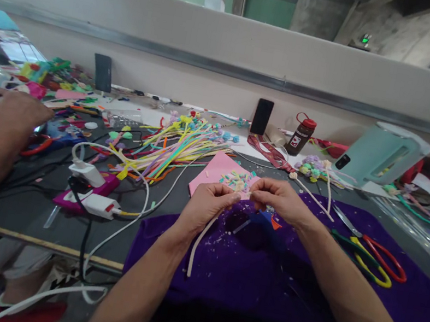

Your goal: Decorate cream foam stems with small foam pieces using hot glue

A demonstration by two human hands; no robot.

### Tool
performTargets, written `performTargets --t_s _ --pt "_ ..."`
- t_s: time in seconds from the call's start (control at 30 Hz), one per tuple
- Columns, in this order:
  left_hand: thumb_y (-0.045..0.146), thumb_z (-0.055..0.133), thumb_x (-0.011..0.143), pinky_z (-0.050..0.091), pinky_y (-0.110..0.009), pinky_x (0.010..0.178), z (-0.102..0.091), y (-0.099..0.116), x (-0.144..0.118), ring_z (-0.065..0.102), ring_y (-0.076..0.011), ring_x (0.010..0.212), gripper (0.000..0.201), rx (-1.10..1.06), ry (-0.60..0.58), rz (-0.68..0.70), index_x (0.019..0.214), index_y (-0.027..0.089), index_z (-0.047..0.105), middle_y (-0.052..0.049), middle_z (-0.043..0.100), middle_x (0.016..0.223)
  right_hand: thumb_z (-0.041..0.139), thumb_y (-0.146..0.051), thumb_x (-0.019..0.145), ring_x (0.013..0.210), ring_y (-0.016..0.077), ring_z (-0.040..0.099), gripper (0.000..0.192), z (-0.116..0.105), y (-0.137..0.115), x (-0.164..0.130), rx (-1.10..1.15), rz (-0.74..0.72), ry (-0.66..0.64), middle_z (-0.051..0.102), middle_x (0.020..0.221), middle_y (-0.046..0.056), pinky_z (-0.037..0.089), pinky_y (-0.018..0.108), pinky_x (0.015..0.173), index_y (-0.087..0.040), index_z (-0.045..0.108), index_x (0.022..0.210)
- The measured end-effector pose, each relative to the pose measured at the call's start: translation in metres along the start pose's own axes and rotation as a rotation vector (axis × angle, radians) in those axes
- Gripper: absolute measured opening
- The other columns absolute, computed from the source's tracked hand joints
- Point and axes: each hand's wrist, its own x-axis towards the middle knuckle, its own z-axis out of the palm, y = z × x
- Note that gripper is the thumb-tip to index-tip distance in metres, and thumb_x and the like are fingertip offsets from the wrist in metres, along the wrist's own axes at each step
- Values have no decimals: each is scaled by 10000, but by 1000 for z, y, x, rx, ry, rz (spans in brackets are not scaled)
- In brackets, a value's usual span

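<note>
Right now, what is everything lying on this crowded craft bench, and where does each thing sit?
purple cloth: one, spread on the near table under the hands
thin white stick: one, hanging from the left hand
pink sheet with small coloured bits: one, just beyond the hands
bundle of coloured sticks: many, yellow, green and orange, centre left
scissors: two pairs, red-handled and yellow-green, on the cloth at right
pale green kettle: one, far right
brown bottle with red cap: one, by the wall
black phones: two, propped against the wall
white plugs and cables: several, left
co-worker's hand: far left
left hand: pinching the stick
right hand: fingertips meeting the left's
</note>
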Motion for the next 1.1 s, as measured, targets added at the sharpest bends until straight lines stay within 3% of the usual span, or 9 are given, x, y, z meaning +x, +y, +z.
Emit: performTargets --t_s 0.27,0.43,0.53,1.1 --pt "398 561 681 310 -215 502 3 2 -4 485 -121 540 254 452 50 136 663 183 694 -2 612 579 516 -228 786 513 69 492 76 -16 -11 -6 -336 -183 102 533 615 -28 388 196 489 -164 550 811" --pt "408 543 688 302 -217 497 3 1 -5 504 -129 541 274 532 38 148 660 184 699 -13 634 592 493 -158 800 691 94 518 79 -8 -10 -5 -691 -371 87 570 759 6 393 214 625 -165 572 803" --pt "413 541 686 309 -216 500 2 0 -4 518 -134 551 283 556 19 158 645 180 697 -22 639 593 479 -153 820 759 108 528 95 -5 -9 -4 -783 -437 48 572 812 20 397 226 674 -169 572 832" --pt "340 530 697 317 -226 499 3 -2 -3 531 -136 542 234 613 6 188 626 185 690 -25 640 590 420 -191 861 784 131 523 150 -1 -2 -7 -992 -451 -22 548 884 47 404 241 681 -185 567 890"
